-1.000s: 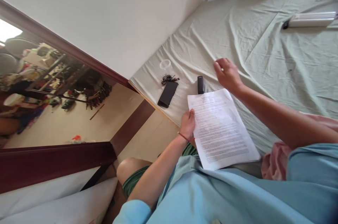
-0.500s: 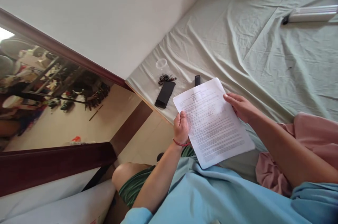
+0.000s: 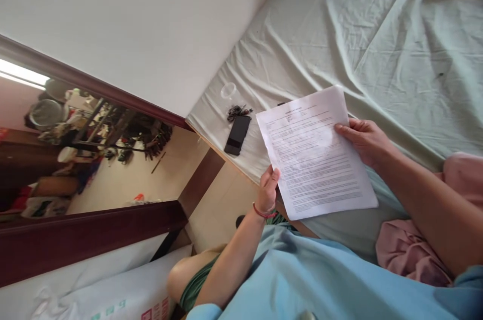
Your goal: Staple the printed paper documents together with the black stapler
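A stack of printed paper sheets [image 3: 317, 159] is held up above the bed, its text side facing me. My left hand [image 3: 268, 189], with a red cord on the wrist, pinches the left edge low down, thumb on the front. On the opposite side my right hand [image 3: 366, 139] grips the right edge, thumb over the print and fingers behind. Left of the sheets lie a black phone [image 3: 237, 135], dark coiled earphones [image 3: 237, 112] and a clear plastic cup [image 3: 228, 91]. A small black object [image 3: 281, 104] shows only as a sliver behind the top edge.
A pale green sheet [image 3: 388, 83] covers the bed, with a pink cloth [image 3: 411, 244] at the right. A white wall [image 3: 143, 23] borders the bed. Through the doorway stands a cluttered rack [image 3: 113, 124]; a white sack [image 3: 113, 290] lies at lower left.
The sheets and both hands have shifted right, and the top of the stack has risen, covering most of the small black object. The camera view has turned somewhat.
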Motion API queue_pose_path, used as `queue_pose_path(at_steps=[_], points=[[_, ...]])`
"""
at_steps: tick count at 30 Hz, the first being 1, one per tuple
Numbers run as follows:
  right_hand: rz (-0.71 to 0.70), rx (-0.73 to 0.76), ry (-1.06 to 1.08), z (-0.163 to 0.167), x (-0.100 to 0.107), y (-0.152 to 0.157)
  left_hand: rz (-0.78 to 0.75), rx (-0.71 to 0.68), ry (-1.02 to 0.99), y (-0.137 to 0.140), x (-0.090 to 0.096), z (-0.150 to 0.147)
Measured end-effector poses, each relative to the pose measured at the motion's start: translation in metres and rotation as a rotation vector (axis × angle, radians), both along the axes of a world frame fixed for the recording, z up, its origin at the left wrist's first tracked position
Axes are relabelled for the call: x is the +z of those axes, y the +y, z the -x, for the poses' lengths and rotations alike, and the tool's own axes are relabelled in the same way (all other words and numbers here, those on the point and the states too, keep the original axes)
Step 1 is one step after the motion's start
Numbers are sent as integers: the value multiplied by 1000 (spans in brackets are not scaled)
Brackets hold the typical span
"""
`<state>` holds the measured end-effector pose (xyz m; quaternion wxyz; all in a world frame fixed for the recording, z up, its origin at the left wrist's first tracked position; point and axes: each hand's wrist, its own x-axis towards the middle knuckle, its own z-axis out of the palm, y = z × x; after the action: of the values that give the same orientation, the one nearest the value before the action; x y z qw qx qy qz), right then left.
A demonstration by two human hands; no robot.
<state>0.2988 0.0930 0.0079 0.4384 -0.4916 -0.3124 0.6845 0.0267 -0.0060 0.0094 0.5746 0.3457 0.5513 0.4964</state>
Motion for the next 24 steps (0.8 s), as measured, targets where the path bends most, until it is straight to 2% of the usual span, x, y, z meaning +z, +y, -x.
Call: queue_pose_path(at_steps=[3, 7, 11, 14, 19, 24], points=[[-35, 47, 20, 0, 1, -1, 41, -27, 38, -4, -1, -3], [-74, 115, 37, 0, 3, -1, 28, 50, 36, -5, -9, 0], [-21, 196, 57, 2, 3, -3, 34, 115, 144, -8, -16, 7], [24, 206, 56, 4, 2, -5, 15, 94, 217, -11, -19, 9], [4, 137, 31, 6, 5, -5, -4, 54, 22, -10, -4, 0], [-23, 121, 74, 7, 7, -5, 146, 17, -183, -7, 17, -4]])
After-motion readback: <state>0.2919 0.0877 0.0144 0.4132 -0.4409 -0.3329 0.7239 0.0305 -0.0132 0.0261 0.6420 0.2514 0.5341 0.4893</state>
